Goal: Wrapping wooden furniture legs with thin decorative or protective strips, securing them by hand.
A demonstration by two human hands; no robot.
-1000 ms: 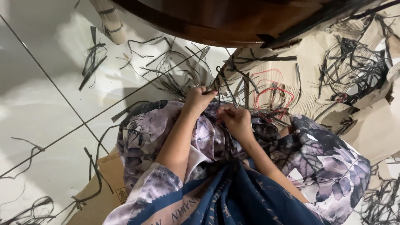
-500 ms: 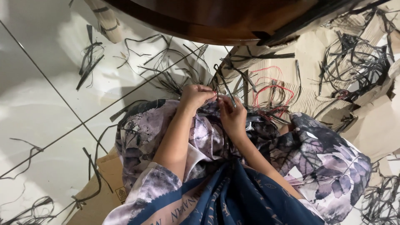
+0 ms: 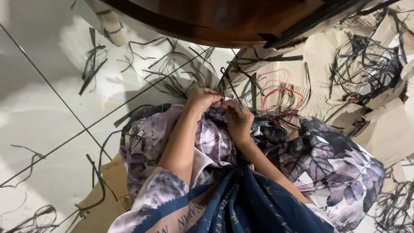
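Together, two hands, left (image 3: 202, 98) and right (image 3: 238, 121), pinch one dark strip (image 3: 235, 92).

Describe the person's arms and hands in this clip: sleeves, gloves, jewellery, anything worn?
Both hands are bare, with no gloves; the left hand and right hand show no rings or watch that I can make out. The forearms are uncovered. A loose grey-purple leaf-print sleeve ends near the left elbow.

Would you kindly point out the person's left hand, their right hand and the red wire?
left hand (image 3: 202, 98), head view, on the back of the hand.
right hand (image 3: 238, 121), head view, on the knuckles.
red wire (image 3: 279, 91), head view, on its upper loop over the cardboard.
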